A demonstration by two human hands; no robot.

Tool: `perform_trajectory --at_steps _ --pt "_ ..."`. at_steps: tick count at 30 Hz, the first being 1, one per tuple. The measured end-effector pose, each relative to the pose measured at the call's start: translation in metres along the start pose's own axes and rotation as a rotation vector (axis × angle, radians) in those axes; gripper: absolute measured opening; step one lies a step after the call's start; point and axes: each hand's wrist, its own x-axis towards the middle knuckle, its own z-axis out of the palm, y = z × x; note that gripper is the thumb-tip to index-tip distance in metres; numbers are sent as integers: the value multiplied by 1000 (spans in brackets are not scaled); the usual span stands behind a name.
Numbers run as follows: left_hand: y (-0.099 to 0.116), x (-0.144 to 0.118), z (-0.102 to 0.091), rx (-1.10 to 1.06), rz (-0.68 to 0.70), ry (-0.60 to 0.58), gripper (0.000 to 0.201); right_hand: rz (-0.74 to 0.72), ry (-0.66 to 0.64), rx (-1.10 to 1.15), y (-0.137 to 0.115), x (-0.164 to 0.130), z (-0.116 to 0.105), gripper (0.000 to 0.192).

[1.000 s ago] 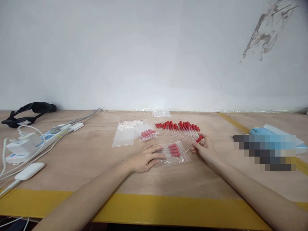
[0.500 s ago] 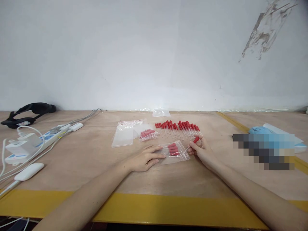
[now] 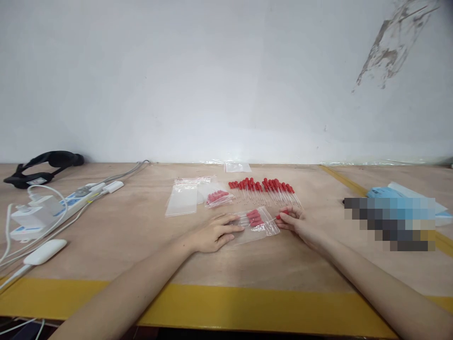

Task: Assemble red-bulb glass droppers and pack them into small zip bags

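My left hand [image 3: 212, 233] lies flat on the left end of a clear zip bag [image 3: 255, 224] that holds several red-capped droppers. My right hand [image 3: 296, 222] pinches one red-capped dropper [image 3: 279, 217] at the bag's right opening, its glass tip pointing into the bag. Behind the bag lies a row of several loose red-capped droppers [image 3: 264, 188]. A second filled bag [image 3: 217, 197] sits to the left of that row.
Empty clear bags [image 3: 182, 198] lie left of the filled one, another [image 3: 237, 166] by the wall. A power strip with chargers and white cables [image 3: 42, 210] and a black strap [image 3: 42, 164] occupy the left. Blue packets [image 3: 389, 192] lie at right. Yellow tape [image 3: 230, 307] edges the table.
My right hand has carried the dropper down and left from beside the loose row to the bag's opening, tip going in. My left hand has stayed on the bag.
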Motion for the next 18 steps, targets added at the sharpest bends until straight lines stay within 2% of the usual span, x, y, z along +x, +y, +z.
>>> perform_trajectory --at_steps 5,8,11,14,18 --pt "-1 0 0 0 0 -10 38 -4 -120 -401 2 8 -12 33" --pt "-1 1 0 10 1 -17 38 -53 -225 -450 1 13 -13 31" --pt "0 1 -1 28 -13 -35 37 -27 -291 -406 -5 12 -8 31" --pt "0 2 -1 43 -25 -47 38 16 -287 -359 -12 7 0 31" --pt "0 2 0 36 -2 -29 38 12 -179 -431 -16 3 13 32"
